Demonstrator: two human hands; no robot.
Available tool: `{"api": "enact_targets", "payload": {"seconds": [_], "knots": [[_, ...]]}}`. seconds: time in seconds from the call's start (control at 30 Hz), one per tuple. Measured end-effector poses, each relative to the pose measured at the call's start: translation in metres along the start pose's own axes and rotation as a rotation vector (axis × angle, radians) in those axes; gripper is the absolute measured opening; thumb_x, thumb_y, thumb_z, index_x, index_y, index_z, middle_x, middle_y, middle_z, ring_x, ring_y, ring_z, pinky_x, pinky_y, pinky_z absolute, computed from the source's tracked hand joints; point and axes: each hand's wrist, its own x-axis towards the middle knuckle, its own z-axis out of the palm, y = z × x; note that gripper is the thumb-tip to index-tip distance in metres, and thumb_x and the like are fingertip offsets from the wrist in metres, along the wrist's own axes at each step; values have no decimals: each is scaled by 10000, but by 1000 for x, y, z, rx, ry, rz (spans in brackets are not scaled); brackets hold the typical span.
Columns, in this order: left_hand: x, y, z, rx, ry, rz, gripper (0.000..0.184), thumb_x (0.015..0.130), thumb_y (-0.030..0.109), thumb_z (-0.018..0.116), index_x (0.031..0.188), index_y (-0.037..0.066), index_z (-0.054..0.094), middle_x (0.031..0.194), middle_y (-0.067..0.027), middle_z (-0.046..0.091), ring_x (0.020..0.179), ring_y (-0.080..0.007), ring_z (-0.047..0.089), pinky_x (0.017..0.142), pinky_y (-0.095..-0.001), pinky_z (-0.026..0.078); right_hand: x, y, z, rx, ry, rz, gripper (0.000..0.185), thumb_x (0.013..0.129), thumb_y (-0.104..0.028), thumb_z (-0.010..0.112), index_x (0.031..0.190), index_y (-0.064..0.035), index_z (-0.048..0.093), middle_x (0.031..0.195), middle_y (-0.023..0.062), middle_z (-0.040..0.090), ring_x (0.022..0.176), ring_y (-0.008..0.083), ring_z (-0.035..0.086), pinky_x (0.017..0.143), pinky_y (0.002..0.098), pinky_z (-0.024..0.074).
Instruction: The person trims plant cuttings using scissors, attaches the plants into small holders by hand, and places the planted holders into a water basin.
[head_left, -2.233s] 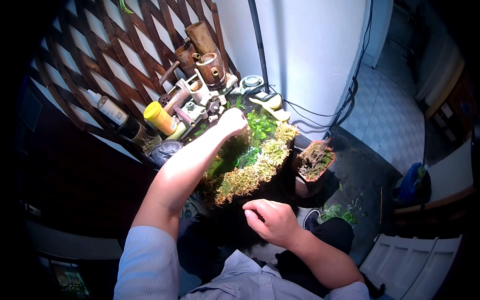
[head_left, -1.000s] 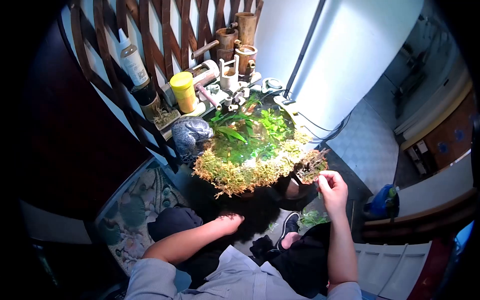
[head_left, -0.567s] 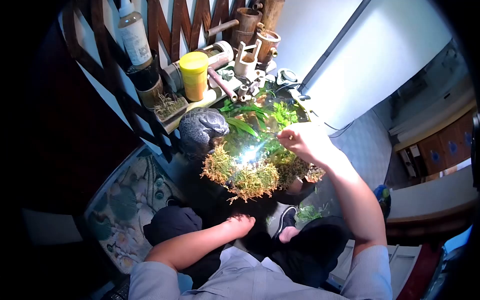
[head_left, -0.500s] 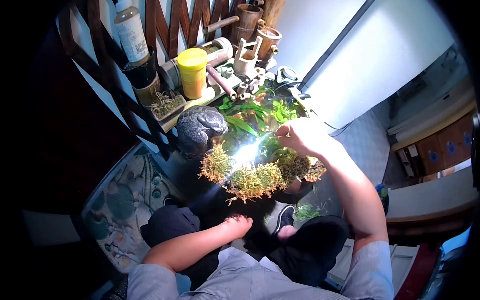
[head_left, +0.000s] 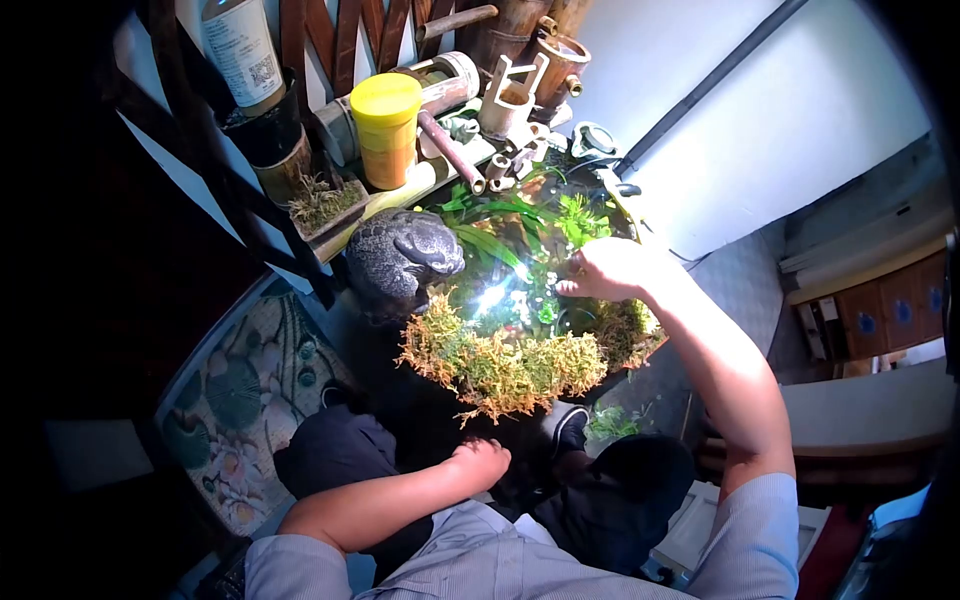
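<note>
My right hand (head_left: 608,270) reaches over a planted water basin, its fingers curled and pointing down close to the water (head_left: 520,290). Whatever lies between those fingertips, if anything, is too small to make out. Green leaves (head_left: 582,220) stand just behind this hand, and small green and white bits float beside it. A thick clump of yellow-green moss (head_left: 520,370) lines the near rim. My left hand (head_left: 483,465) hangs low in front of my lap, its fingers loosely folded, with nothing seen in them.
A dark stone-like figure (head_left: 400,258) sits at the basin's left. Behind are a yellow-lidded jar (head_left: 386,130), a labelled bottle (head_left: 245,55), bamboo pieces (head_left: 508,105) and a mossy tray (head_left: 325,208). A patterned mat (head_left: 240,400) lies left; leafy scraps (head_left: 612,422) lie on the floor.
My right hand has dropped slightly nearer the water, and its fingers have shifted. The view has moved a little closer to the basin. My left hand stays about where it was.
</note>
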Motion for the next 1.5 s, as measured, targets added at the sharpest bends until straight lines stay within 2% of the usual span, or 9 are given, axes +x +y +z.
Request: {"api": "enact_targets", "payload": {"seconds": [0.23,0.33,0.4,0.53,0.6,0.9,1.0,1.3,1.5], "knots": [[1,1,5,76,115,37,200,708,132,596,853,-5,613,866,-179,629,700,-313,634,472,-428,516,41,30,39,56,-109,-31,473,796,-456,599,811,14,644,709,191,620,663,306,623,623,405,486],[0,2,6,84,131,29,194,707,125,593,847,-8,613,864,-185,628,688,-311,632,474,-429,518,69,69,84,596,251,-482,373,756,-361,595,766,8,647,651,182,596,607,296,604,584,398,476],[0,2,5,85,140,19,192,709,123,593,846,-9,613,862,-186,626,685,-312,631,476,-431,519,31,-5,10,-105,-141,2,300,714,-299,597,732,-4,646,611,173,569,558,285,579,550,391,464],[0,0,4,65,92,25,199,717,124,592,860,-12,611,862,-191,622,689,-324,634,488,-443,525,33,26,27,369,179,-316,254,697,-260,599,736,-14,644,609,168,569,548,272,566,554,385,463],[0,1,6,73,90,22,197,721,124,592,862,-12,612,866,-194,621,694,-329,636,492,-447,526,19,6,-2,92,-31,-23,242,696,-253,603,729,-17,645,607,157,579,557,263,582,561,384,467],[-6,-2,-22,-134,153,89,122,700,132,586,785,45,570,746,-109,595,613,-272,627,447,-406,510,15,28,-9,232,-54,51,255,735,-276,610,796,-36,672,646,126,617,580,217,589,562,360,468],[-7,-1,-17,-86,221,77,114,689,134,591,765,53,571,735,-103,589,605,-265,622,436,-401,506,12,30,-17,173,48,-296,255,728,-278,621,777,-33,665,628,111,603,563,198,565,556,355,458],[-7,-2,-4,-68,388,143,121,693,134,594,778,50,580,754,-108,594,599,-278,622,430,-408,505,22,10,-27,392,42,-36,285,755,-315,636,858,-52,673,715,69,645,671,168,594,651,332,475],[-8,-5,-22,-148,168,160,166,718,132,589,849,31,593,826,-135,606,672,-310,639,496,-424,526,22,-3,-34,469,80,20,464,821,-486,619,883,-28,657,749,60,637,703,158,579,662,325,468]]}}
